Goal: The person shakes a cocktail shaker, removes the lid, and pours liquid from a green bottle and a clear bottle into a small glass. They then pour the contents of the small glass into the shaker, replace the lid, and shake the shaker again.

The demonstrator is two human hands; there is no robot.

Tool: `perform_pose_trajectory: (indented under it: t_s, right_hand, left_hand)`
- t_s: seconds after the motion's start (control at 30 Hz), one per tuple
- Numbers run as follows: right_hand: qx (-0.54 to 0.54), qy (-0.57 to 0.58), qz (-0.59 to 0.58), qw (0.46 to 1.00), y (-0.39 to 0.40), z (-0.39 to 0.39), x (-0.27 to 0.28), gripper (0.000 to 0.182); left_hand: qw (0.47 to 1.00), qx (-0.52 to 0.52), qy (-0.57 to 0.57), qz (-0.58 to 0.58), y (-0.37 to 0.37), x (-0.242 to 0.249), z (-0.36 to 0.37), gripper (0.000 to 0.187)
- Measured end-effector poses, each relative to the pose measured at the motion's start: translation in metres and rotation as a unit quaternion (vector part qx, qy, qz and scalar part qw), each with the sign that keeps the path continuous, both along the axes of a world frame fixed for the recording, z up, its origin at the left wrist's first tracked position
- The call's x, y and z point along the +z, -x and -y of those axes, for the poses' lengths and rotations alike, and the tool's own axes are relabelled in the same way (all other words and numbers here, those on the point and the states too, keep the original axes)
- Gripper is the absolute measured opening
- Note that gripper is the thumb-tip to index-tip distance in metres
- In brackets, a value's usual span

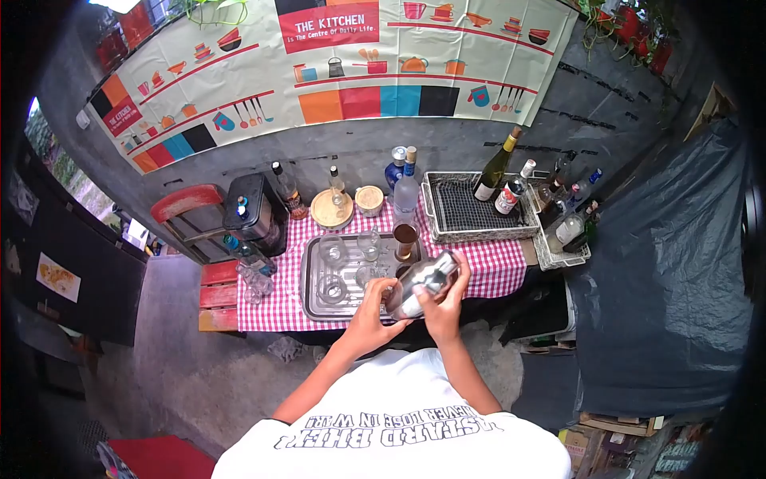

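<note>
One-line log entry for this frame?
left hand: on shaker | right hand: on shaker | shaker: tilted, near tray | glasses: on tray

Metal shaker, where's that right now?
In the head view, the metal shaker is held tilted between the left hand and right hand, by the near right corner of the tray of glasses.

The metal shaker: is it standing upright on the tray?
No, the left hand and the right hand hold the metal shaker between them, tilted well over.
</note>
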State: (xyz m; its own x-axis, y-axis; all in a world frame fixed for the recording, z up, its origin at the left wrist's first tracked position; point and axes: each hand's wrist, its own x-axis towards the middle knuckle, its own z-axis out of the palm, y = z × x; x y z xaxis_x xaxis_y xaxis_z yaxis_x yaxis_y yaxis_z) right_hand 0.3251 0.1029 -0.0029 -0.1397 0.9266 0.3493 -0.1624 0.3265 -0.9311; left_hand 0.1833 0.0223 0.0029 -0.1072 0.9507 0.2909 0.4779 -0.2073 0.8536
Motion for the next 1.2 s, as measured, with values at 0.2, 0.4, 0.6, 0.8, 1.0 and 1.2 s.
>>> perform_pose_trajectory:
  t_s: [0.2,0.4,0.6,0.8,1.0,1.2]
  right_hand:
    - [0.123,-0.272,0.223,0.928,0.002,0.016,0.037,0.084]
    - [0.148,-0.137,0.116,0.972,0.012,0.020,-0.001,0.093]
    - [0.157,0.316,-0.198,0.914,0.020,0.013,-0.018,0.058]
    - [0.220,0.511,-0.300,0.775,0.016,0.023,-0.037,0.021]
    - [0.124,0.445,-0.236,0.855,0.029,0.034,-0.046,0.043]
    - [0.065,0.117,0.009,0.991,0.062,0.040,0.004,0.092]
  left_hand:
    - [0.987,0.020,0.040,0.157,-0.006,-0.016,0.010,0.080]
    - [0.986,0.052,-0.008,0.160,0.005,-0.033,0.025,0.080]
    - [0.986,0.123,-0.059,0.099,0.010,-0.019,0.036,0.078]
    - [0.994,0.108,-0.012,0.014,0.014,-0.002,0.033,0.064]
    - [0.995,0.078,0.054,0.028,0.026,-0.004,0.043,0.068]
    - [0.993,0.044,0.037,0.102,0.057,-0.011,0.057,0.080]
